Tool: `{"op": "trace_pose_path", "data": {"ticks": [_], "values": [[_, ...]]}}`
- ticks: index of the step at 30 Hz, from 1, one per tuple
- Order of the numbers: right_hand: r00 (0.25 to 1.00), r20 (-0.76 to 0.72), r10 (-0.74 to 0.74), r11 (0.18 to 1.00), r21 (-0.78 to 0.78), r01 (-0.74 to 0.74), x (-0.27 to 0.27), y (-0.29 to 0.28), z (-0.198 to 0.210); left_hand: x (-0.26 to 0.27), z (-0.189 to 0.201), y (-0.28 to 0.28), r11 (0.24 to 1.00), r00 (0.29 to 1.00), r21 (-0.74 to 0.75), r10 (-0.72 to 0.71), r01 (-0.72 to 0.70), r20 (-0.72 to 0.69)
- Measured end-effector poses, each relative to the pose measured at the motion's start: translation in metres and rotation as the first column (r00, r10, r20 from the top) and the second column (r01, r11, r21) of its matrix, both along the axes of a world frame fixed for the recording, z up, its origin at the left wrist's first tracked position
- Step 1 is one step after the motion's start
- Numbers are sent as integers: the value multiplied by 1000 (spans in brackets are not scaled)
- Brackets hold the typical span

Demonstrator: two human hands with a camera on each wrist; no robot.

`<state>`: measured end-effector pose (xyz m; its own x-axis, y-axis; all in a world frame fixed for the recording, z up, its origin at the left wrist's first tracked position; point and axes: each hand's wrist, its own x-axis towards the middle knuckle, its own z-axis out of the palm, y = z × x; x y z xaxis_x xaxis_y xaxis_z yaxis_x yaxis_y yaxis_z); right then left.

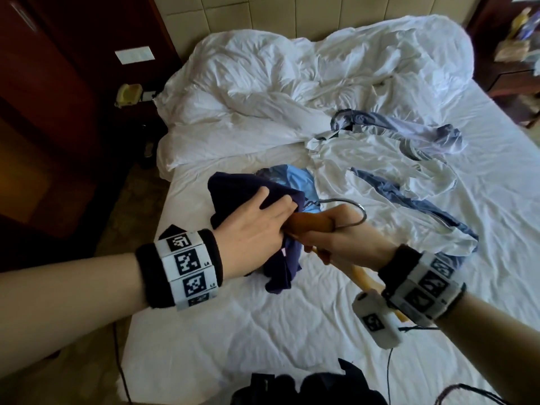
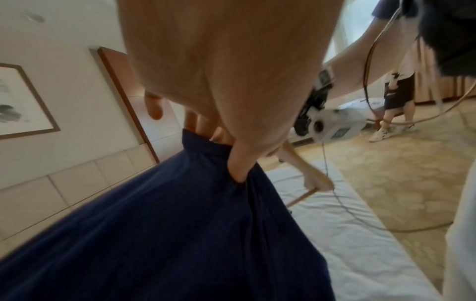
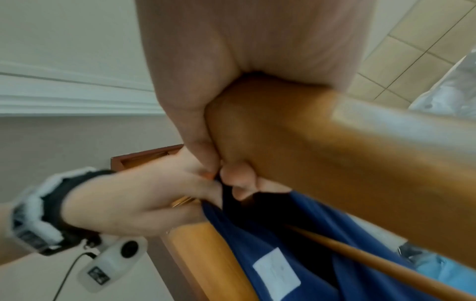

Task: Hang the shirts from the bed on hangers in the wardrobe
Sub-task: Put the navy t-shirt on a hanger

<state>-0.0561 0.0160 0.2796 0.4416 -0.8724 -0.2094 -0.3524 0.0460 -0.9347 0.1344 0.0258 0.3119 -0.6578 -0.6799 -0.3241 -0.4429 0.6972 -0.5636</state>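
Over the bed's near left part, my right hand (image 1: 327, 238) grips a wooden hanger (image 1: 312, 223) at its middle, metal hook (image 1: 355, 210) pointing away. My left hand (image 1: 260, 223) pinches the dark navy shirt (image 1: 233, 191) and holds it over the hanger's left arm. In the right wrist view the hanger (image 3: 335, 154) fills the frame, with the navy shirt (image 3: 296, 240) and its white label under it. The left wrist view shows my left hand's fingers (image 2: 239, 165) tucked into the navy shirt (image 2: 154, 224). A light blue shirt (image 1: 298, 179) lies just beyond, and a white and blue shirt (image 1: 403, 159) lies spread to the right.
A crumpled white duvet (image 1: 306, 74) covers the bed's far half. Dark wooden furniture (image 1: 58, 112) stands left of the bed, a nightstand (image 1: 514, 68) at the far right. A second person (image 2: 396, 97) stands on the carpet. Cables trail over the bed's near edge (image 1: 388, 372).
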Motion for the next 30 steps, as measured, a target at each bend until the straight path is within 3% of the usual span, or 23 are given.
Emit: {"op": "trace_pose_path", "data": {"ticks": [4,8,9,12,14,17,21,23,25,26,27,30], "values": [[996,83,-46,999,22,44,13,-5,-9,5,4,9,991,941,15,-118,130,-318],[993,113,29,998,-58,-22,13,-5,-8,21,12,3,970,672,96,-82,224,-736],[994,96,61,995,-78,-53,13,-6,-6,25,11,-2,976,648,114,-34,185,-761],[987,66,144,983,-123,-135,14,-8,1,29,5,-16,976,728,213,120,37,-675],[982,71,176,978,-129,-165,13,-7,5,28,0,-20,963,736,269,205,-33,-645],[988,73,138,979,-163,-125,11,-7,4,29,-10,-21,934,681,355,287,-42,-674],[999,-35,-37,952,-304,24,-3,-15,-4,38,-13,-21,890,553,450,411,-72,-725],[977,10,-211,889,-414,196,-20,-10,-5,49,-8,-25,876,506,467,457,-116,-731],[906,167,-389,721,-556,412,-36,4,-7,61,0,-28,867,443,475,488,-151,-752],[894,191,-405,666,-608,432,-39,13,-8,66,3,-30,864,408,478,499,-161,-765],[918,168,-359,651,-659,375,-37,23,-11,69,6,-32,866,376,473,498,-164,-781],[1000,9,-25,711,-703,24,-16,39,-38,68,16,-32,881,301,448,473,-151,-828]]}}
